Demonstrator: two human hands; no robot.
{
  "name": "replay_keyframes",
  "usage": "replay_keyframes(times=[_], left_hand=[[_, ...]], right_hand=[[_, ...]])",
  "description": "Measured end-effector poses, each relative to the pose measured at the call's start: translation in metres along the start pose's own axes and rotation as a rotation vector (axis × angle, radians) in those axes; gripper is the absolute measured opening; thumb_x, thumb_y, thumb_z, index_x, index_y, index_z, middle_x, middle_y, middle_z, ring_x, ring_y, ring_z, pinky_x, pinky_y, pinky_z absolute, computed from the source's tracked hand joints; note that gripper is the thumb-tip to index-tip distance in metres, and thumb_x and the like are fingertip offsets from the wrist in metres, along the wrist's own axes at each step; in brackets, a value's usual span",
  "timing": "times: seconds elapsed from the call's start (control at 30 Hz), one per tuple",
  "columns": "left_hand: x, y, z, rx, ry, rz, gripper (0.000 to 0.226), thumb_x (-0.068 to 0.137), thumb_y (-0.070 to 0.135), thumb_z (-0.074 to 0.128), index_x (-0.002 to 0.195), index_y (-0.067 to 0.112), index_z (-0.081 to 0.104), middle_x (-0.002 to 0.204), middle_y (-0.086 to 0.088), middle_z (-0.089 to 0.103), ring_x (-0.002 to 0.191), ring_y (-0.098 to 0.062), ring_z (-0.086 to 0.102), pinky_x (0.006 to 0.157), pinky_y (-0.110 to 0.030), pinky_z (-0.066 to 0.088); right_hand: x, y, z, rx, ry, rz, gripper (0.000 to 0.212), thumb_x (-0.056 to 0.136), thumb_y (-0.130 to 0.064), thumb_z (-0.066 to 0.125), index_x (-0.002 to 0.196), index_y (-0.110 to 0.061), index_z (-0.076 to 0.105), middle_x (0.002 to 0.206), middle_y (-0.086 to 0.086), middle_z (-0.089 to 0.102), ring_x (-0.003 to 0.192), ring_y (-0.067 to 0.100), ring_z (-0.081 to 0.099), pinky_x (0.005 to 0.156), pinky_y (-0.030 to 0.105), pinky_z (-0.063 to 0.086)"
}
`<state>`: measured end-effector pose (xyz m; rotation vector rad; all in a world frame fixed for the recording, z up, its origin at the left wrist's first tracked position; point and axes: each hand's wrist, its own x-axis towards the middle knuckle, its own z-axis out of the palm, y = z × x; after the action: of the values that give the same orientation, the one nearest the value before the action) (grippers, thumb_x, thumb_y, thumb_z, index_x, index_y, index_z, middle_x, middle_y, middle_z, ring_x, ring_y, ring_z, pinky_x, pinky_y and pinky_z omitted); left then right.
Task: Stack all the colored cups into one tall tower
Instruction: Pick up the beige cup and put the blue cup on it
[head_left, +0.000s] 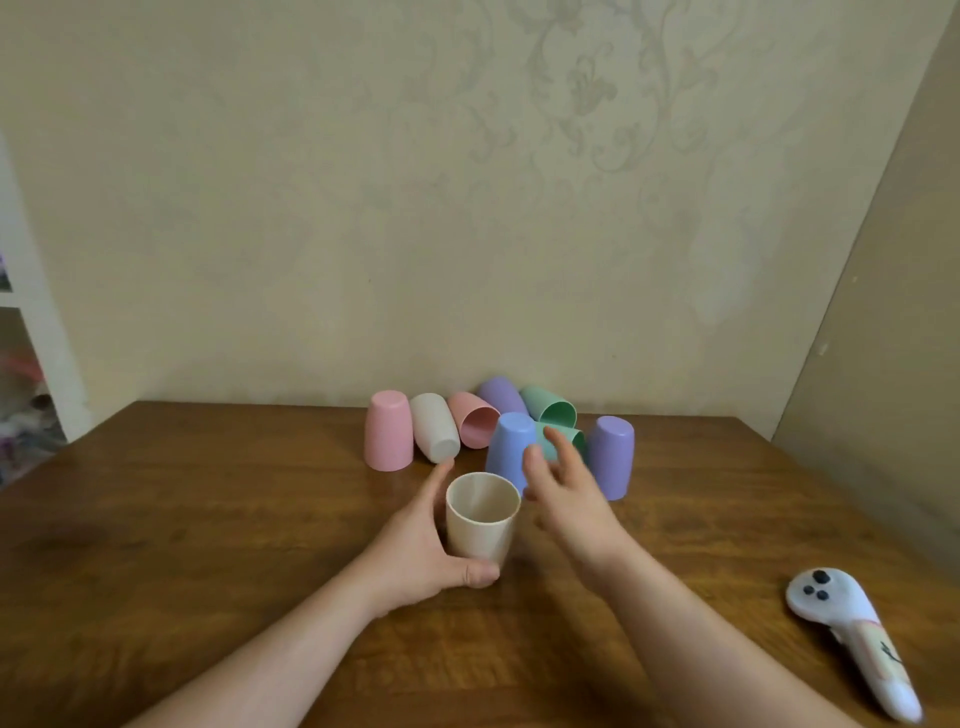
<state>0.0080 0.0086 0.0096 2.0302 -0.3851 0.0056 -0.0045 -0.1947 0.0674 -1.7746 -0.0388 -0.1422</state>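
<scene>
Wooden table (208, 519) — left hand (415, 551) grips beige cup (480, 525), right hand (566, 493) spread.

A brown wooden table (208, 519) stands against a beige wall (363, 208) with faint floral wallpaper. A white controller (852, 639) with dark buttons lies on the table's right side. A white shelf (31, 322) shows at far left.

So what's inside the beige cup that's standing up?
Nothing shows inside the beige cup: its mouth faces up and only bare inner wall is visible. Its very bottom is out of sight. The left hand holds it on the table.
</scene>
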Motion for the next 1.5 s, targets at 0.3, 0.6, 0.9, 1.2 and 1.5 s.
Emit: replay_keyframes(times=[0.3, 0.6, 0.9, 1.2, 1.5], left_hand=[[-0.004, -0.005, -0.003, -0.002, 0.276, -0.038, 0.091, 0.067, 0.043, 0.1, 0.139, 0.049, 0.045, 0.128, 0.028, 0.061, 0.116, -0.002, 0.062, 0.092, -0.024, 0.05], [-0.007, -0.008, -0.013, -0.077, 0.245, -0.033, 0.109, 0.058, 0.044, 0.105, 0.14, 0.058, 0.035, 0.136, 0.033, 0.053, 0.124, 0.007, 0.054, 0.089, -0.013, 0.045], [-0.004, -0.013, -0.008, -0.076, 0.231, -0.004, 0.101, 0.065, 0.037, 0.098, 0.139, 0.059, 0.034, 0.135, 0.032, 0.056, 0.124, 0.012, 0.055, 0.096, -0.015, 0.047], [-0.005, -0.014, -0.007, -0.09, 0.177, -0.056, 0.098, 0.07, 0.037, 0.098, 0.147, 0.052, 0.04, 0.137, 0.027, 0.06, 0.126, -0.003, 0.06, 0.102, -0.03, 0.053], [-0.007, -0.008, -0.005, -0.079, 0.177, -0.036, 0.099, 0.068, 0.048, 0.099, 0.148, 0.053, 0.041, 0.137, 0.028, 0.064, 0.127, 0.0, 0.061, 0.106, -0.033, 0.052]], right_hand=[[0.084, -0.031, -0.004, -1.2, -0.231, -0.115, 0.098, 0.093, -0.003, 0.059, 0.169, -0.046, 0.012, 0.179, 0.003, 0.002, 0.153, 0.046, 0.024, 0.111, 0.045, 0.045], [0.084, -0.004, 0.015, -1.418, -0.197, -0.299, 0.074, 0.085, -0.001, 0.073, 0.147, -0.032, 0.047, 0.156, 0.007, 0.027, 0.117, 0.038, 0.054, 0.084, 0.047, 0.058], [0.051, 0.0, -0.018, -1.321, -0.359, 0.101, 0.082, 0.071, -0.046, 0.079, 0.14, -0.032, 0.037, 0.127, -0.001, 0.052, 0.114, 0.027, 0.062, 0.086, 0.043, 0.057], [0.029, 0.008, -0.008, -0.75, 0.039, 0.031, 0.075, 0.069, -0.064, 0.08, 0.132, -0.042, 0.045, 0.124, -0.012, 0.061, 0.115, 0.022, 0.056, 0.097, 0.047, 0.052], [0.018, -0.058, 0.017, 0.147, -0.006, -0.107, 0.076, 0.086, -0.029, 0.087, 0.148, -0.035, 0.043, 0.132, -0.01, 0.064, 0.115, 0.014, 0.07, 0.096, 0.038, 0.061]])
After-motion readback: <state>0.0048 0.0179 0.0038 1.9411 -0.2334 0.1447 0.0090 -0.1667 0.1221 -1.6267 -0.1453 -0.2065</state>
